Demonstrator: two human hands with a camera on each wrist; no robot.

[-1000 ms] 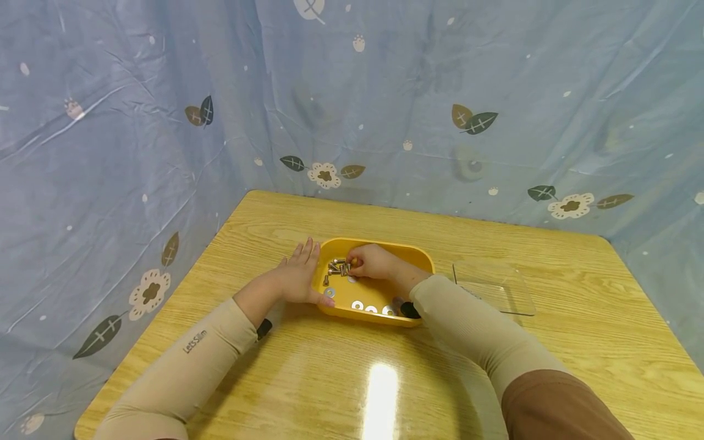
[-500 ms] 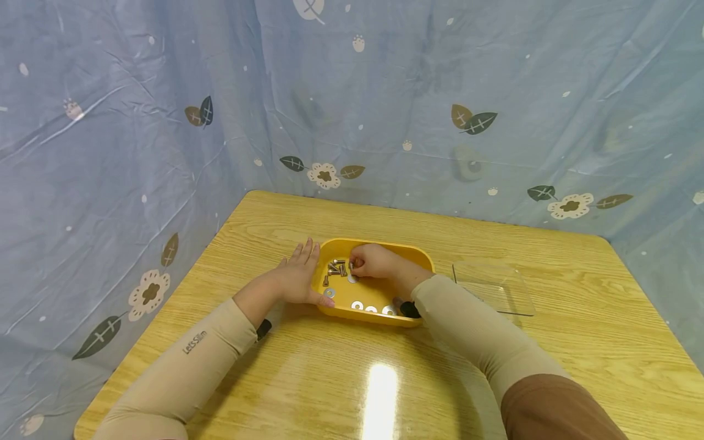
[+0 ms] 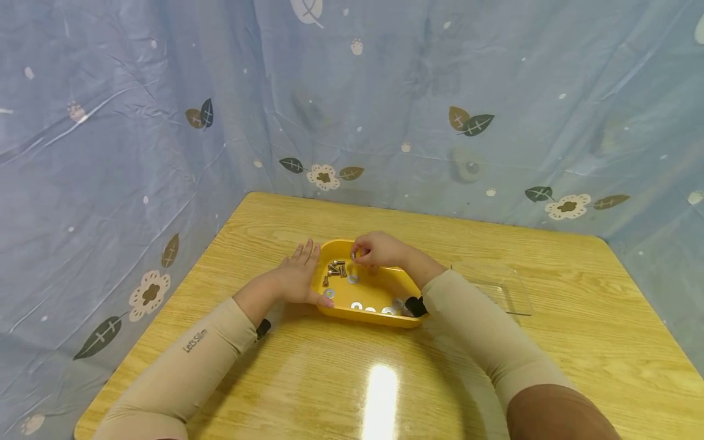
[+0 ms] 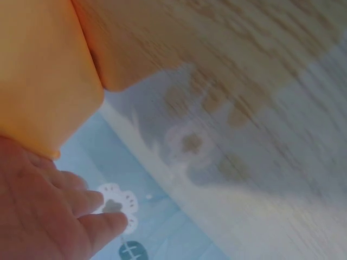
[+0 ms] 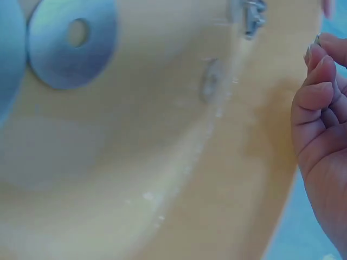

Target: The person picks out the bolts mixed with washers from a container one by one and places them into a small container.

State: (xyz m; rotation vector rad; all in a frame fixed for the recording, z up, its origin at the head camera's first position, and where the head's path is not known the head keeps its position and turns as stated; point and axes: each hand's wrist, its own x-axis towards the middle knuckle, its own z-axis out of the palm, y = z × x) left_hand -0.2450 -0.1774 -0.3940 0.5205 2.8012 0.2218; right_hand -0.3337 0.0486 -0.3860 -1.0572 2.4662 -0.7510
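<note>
A yellow plastic tray (image 3: 352, 316) lies on the table in the head view. My left hand (image 3: 294, 281) rests against its left end, fingers straight and thumb over the near rim. Above the far side, my right hand (image 3: 382, 249) pinches a small metal screw (image 3: 354, 255) between thumb and fingertips. Only a glint of it shows in the right wrist view, beside my right hand (image 5: 325, 114). Several socket-head screws (image 3: 337, 269) lie heaped at the tray's left. Flat washers (image 3: 357, 305) line the near side, and a large one (image 5: 73, 40) looms in the right wrist view.
A clear plastic box or lid (image 3: 503, 293) sits on the wooden table (image 3: 297, 379) to the right of the tray, partly behind my right forearm. A blue patterned curtain (image 3: 385, 122) hangs along the back and left edges.
My right hand has pulled a screw away from the heap, then risen and moved slightly right and toward the tray's far rim. The left hand has stayed in place.
</note>
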